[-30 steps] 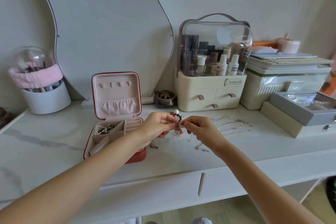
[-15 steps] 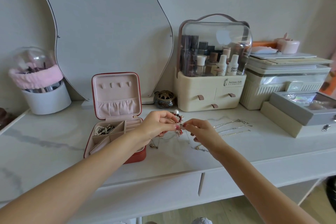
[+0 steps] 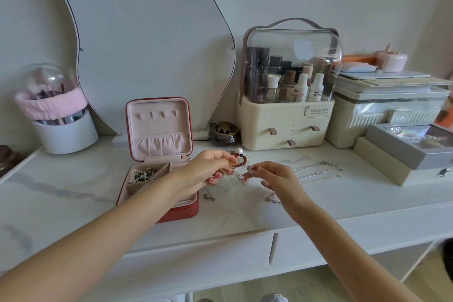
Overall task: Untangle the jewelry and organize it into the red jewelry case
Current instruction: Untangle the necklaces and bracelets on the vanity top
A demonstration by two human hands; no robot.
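Holding a tangled jewelry cluster point(image 3: 239, 163) just above the white marble-look vanity top point(image 3: 245, 208), both hands meet right of the red jewelry case point(image 3: 159, 162). Left hand point(image 3: 208, 169) has fingers curled round a dark red bead bracelet point(image 3: 241, 160) and gold bits; a white pearl point(image 3: 239, 150) sits at the top of the cluster. Right hand point(image 3: 274, 179) pinches a small pendant or chain piece at its fingertips point(image 3: 252, 169), other fingers loosely bent; what exactly it pinches is too small to tell. Thin chain strands hang from the cluster down to the tabletop, ending near a small charm point(image 3: 209, 196) beside the case and another piece point(image 3: 273, 199) under the right wrist.

Case is open, lid upright, pink lining, 4 hooks and a gathered pocket in the lid. Back-left compartment holds pearl and dark jewelry point(image 3: 143, 174); left forearm covers part of the tray.

3 silver chains point(image 3: 316, 173) lie roughly parallel on the top, right of the hands, apart from them.

Behind: wavy mirror point(image 3: 142, 39), small brass-lidded pot point(image 3: 223, 133), cream cosmetics organizer point(image 3: 286, 127) with clear dome and 3 drawers, white brush holder point(image 3: 65, 130) with pink band at left, stacked storage boxes point(image 3: 392, 115) at right, gray box point(image 3: 407, 147) on a cream box in front.
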